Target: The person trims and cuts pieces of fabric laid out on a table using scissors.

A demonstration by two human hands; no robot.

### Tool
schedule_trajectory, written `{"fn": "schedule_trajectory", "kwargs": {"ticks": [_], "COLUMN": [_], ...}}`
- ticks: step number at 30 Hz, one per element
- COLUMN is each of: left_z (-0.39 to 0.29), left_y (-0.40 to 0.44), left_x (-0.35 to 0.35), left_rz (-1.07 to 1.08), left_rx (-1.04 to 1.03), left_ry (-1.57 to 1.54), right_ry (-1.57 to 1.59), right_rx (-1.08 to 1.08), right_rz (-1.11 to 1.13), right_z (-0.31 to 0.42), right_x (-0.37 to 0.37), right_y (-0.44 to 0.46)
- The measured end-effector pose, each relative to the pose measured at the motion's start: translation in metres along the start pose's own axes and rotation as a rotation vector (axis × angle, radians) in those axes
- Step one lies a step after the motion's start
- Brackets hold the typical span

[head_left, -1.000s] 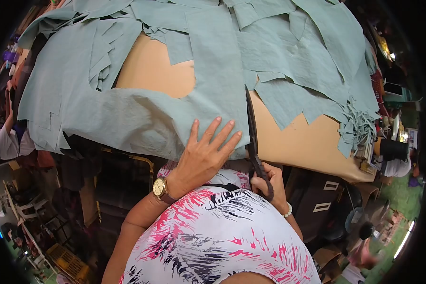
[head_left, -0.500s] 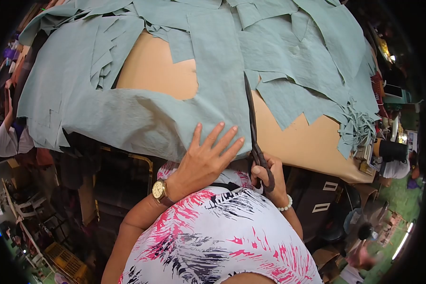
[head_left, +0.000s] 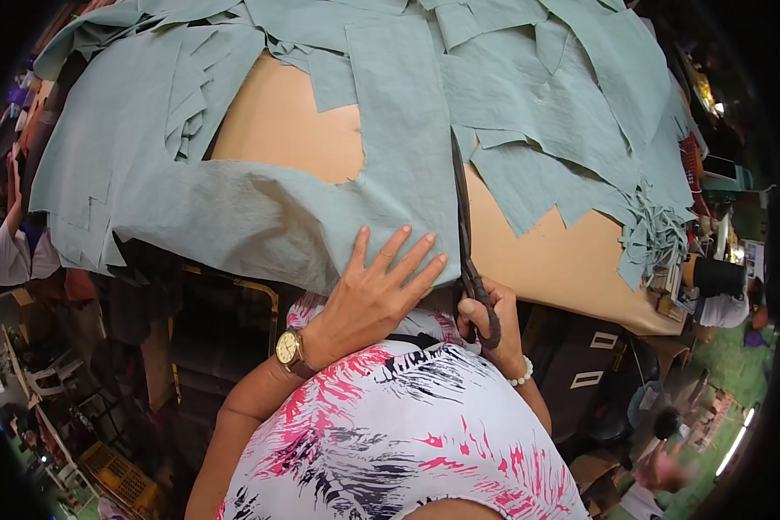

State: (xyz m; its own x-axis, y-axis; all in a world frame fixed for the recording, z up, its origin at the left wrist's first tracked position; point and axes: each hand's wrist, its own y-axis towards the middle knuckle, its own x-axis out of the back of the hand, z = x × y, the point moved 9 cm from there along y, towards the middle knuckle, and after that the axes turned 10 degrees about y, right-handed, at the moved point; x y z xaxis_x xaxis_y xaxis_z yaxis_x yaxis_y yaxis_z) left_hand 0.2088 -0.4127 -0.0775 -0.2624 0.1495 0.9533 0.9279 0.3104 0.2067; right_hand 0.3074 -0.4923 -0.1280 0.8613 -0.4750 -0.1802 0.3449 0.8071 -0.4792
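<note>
The left hand (head_left: 377, 293), seen in the head view, lies flat with its fingers spread apart; it rests on the near edge of a blue-green sheet (head_left: 400, 165) and grips nothing. The right hand (head_left: 501, 322) is closed around the handles of long dark scissors (head_left: 464, 234). Its thumb shows at the loop, but the other fingers are mostly hidden behind the handles, so how they pass through cannot be told. The blades point away from the person, along the right edge of the sheet. They look nearly together, and whether some material is between them is hard to see.

The sheet lies on a tan table (head_left: 546, 269), its near part sagging in a fold over the edge. Other blue-green pieces (head_left: 546, 113) overlap across the far side, and the top of the picture cuts them off. At the right, thin strips (head_left: 654, 227) lie in a tangle, too mixed to count. The shirt (head_left: 390, 433) of the person hides part of both forearms. Under the table, at the left, it is too dark to make out much. At the left border, another person's white sleeve (head_left: 9, 257) is only partly visible.
</note>
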Motion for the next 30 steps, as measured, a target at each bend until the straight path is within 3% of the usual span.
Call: {"fn": "schedule_trajectory", "kwargs": {"ticks": [13, 16, 19, 20, 23, 26, 29, 30], "left_z": [0.004, 0.033, 0.08, 0.099, 0.14, 0.156, 0.158, 0.155], "left_y": [0.0, 0.009, 0.024, 0.032, 0.056, 0.09, 0.108, 0.11], "left_x": [-0.001, 0.024, 0.051, 0.05, 0.017, 0.01, 0.023, 0.034], "left_rz": [0.016, -0.036, -0.255, -0.305, -0.065, -0.145, -0.395, -0.45], "left_rx": [0.023, 0.186, 0.395, 0.444, 0.744, 0.589, 0.441, 0.395], "left_ry": [0.021, -0.101, -0.086, -0.205, -0.784, -1.043, -1.415, -1.406], "right_ry": [0.023, -0.009, -0.043, -0.058, -0.013, -0.017, -0.112, -0.07], "right_rx": [-0.046, -0.022, -0.01, -0.005, 0.027, 0.096, 0.172, 0.166], "right_rz": [-0.081, -0.075, -0.036, -0.027, 0.049, 0.106, 0.092, 0.075], "right_z": [-0.007, -0.005, 0.001, 0.006, 0.027, 0.043, 0.047, 0.045], "right_x": [0.007, 0.009, 0.01, 0.007, -0.004, -0.01, -0.007, -0.005], "right_y": [-0.003, -0.003, -0.003, -0.003, -0.002, 0.001, 0.006, 0.007]}}
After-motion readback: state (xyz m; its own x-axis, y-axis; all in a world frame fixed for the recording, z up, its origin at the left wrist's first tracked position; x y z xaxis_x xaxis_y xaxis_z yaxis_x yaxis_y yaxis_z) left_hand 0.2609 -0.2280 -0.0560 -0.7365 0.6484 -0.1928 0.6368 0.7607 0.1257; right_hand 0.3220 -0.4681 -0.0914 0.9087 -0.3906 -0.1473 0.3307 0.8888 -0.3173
